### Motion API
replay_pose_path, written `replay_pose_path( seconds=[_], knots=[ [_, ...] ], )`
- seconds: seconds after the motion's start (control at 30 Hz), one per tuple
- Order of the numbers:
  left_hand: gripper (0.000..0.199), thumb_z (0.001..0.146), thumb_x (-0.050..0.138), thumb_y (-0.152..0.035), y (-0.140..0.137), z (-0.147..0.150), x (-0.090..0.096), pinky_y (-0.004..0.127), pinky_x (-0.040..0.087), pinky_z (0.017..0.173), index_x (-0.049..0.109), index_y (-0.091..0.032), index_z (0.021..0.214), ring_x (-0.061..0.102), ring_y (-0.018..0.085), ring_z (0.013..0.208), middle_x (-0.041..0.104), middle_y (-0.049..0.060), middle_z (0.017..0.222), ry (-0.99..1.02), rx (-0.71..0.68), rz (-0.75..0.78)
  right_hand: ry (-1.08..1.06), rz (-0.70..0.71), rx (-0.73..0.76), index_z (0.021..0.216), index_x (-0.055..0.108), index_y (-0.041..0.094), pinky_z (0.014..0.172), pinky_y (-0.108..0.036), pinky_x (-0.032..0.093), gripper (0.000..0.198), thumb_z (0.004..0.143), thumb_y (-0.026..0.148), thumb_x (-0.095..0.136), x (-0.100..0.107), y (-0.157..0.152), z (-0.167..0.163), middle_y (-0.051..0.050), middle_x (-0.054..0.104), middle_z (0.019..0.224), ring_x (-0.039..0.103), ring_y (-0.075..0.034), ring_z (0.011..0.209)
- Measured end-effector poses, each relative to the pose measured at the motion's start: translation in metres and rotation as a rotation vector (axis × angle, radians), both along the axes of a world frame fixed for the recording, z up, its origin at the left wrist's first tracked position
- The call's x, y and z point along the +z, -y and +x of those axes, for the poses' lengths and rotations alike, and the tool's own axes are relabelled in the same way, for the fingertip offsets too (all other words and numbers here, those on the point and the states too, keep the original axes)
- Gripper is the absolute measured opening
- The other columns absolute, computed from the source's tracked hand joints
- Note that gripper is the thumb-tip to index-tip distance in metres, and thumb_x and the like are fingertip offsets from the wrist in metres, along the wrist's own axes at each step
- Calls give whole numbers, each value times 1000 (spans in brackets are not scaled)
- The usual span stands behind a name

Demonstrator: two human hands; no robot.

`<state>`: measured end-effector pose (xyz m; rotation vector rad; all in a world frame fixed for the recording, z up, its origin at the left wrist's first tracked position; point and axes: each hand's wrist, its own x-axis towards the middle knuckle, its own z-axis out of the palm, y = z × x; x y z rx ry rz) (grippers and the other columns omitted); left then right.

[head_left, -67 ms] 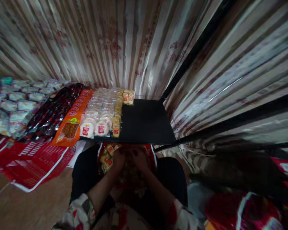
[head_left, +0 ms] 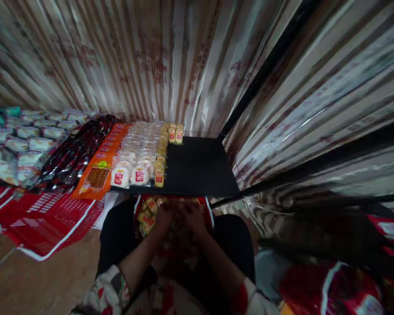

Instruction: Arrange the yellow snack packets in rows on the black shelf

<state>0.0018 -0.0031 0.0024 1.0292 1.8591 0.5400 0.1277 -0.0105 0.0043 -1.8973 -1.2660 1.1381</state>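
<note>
Both hands reach into a red basket that sits between my knees, below the front edge of a black shelf. My left hand is at the basket's left-middle, beside several small yellow-wrapped snack packs. A short way to its right, my right hand points down into the basket's dark middle. Deep shadow covers the fingers of both hands, so whether they grip a pack cannot be made out. On the shelf, matching yellow packs stand in a column, with a few more at the back.
Left of the yellow packs lie round white crackers, an orange snack bag row, dark shiny packets and white packets. A red basket hangs low left. Black bars and a curtain enclose the shelf.
The view has shifted very slightly, moving the shelf goods a little to the right. Both hands remain in the basket in nearly the same place.
</note>
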Motion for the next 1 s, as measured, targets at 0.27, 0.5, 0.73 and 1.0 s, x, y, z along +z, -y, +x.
replay_pose_path(
  seconds=[0.27,0.5,0.73,1.0],
  knots=[
    [30,77,48,-15,17,10,32,29,47,84,61,-16,103,60,17,91,64,8,102,181,146,314,-328,-44,-20,78,64,17,68,-30,49,30,67,45,62,37,31,19,-4,69,79,64,-20,76],
    [30,76,49,-11,5,10,86,30,45,91,64,-19,101,57,16,97,59,7,104,110,-36,559,-215,170,64,101,62,18,71,-30,51,42,67,44,62,61,15,34,-4,67,86,63,-17,75],
    [37,77,46,-10,-33,21,120,30,44,94,59,-20,110,55,16,104,58,5,109,41,-243,678,-103,329,263,101,64,20,77,-28,50,31,72,30,59,85,-25,37,-3,68,90,62,-14,77],
    [46,77,45,-11,-85,46,119,34,37,102,49,-12,123,45,23,121,49,14,127,-166,-66,630,14,280,104,91,64,22,65,-24,48,21,73,27,57,78,-104,23,0,68,77,61,-13,66]
  ],
)
